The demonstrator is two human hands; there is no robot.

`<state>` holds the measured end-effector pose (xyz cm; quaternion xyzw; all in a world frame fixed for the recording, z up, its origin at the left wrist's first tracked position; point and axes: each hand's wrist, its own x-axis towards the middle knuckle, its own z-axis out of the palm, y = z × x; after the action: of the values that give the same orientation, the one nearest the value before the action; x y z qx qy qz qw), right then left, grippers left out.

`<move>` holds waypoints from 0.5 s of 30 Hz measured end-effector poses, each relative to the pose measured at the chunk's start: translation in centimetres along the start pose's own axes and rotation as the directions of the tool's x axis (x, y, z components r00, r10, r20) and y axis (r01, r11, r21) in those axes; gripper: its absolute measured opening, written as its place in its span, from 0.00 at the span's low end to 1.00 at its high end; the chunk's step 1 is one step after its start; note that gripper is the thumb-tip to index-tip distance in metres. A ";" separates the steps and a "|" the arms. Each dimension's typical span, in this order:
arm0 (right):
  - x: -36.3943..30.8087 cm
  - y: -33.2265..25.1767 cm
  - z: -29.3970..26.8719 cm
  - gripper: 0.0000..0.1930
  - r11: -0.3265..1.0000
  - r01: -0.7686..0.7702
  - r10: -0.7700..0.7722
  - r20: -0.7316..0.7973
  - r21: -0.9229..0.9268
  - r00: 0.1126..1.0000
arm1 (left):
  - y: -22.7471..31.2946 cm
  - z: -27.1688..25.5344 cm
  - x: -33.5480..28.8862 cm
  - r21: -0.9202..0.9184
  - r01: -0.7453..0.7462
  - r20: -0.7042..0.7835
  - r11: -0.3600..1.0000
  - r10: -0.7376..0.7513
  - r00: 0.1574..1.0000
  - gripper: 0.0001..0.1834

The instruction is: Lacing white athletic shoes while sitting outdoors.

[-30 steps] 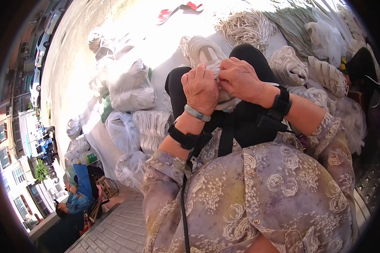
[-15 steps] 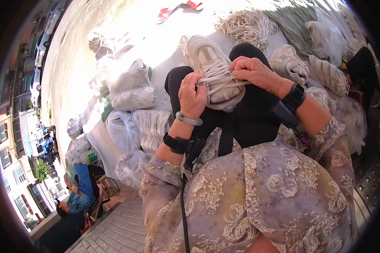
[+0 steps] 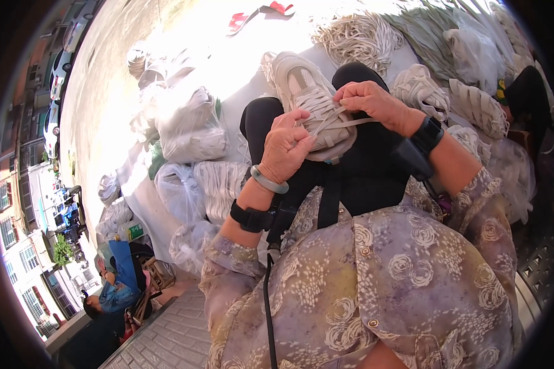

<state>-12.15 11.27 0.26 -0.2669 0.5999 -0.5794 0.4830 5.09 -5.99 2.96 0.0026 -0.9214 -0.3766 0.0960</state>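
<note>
In the head view, a pale shoe (image 3: 297,81) sits between the knees of the black trousers (image 3: 260,120), its far end near the glare and its sole mostly out of sight. The right hand (image 3: 378,107) has thumb and fingers pinched on the white laces (image 3: 321,107). The left hand (image 3: 283,147) curls at the shoe's near left side (its fingertips overlap pale strands, so I cannot tell whether it grips one). Clear plastic bags (image 3: 180,187) blur what they hold, and a dark rim cuts off the black-clad leg (image 3: 528,101) at right.
</note>
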 end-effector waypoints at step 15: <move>0.4 0.6 -0.4 0.07 0.993 -0.117 0.119 -0.087 0.028 0.989 | -2.8 0.1 -1.4 -0.362 0.345 -0.054 0.866 -0.389 0.919 0.06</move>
<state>-12.46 11.23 -0.49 -0.1995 0.6287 -0.5678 0.4925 6.20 -7.84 0.67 0.1850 -0.8156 -0.5426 0.0790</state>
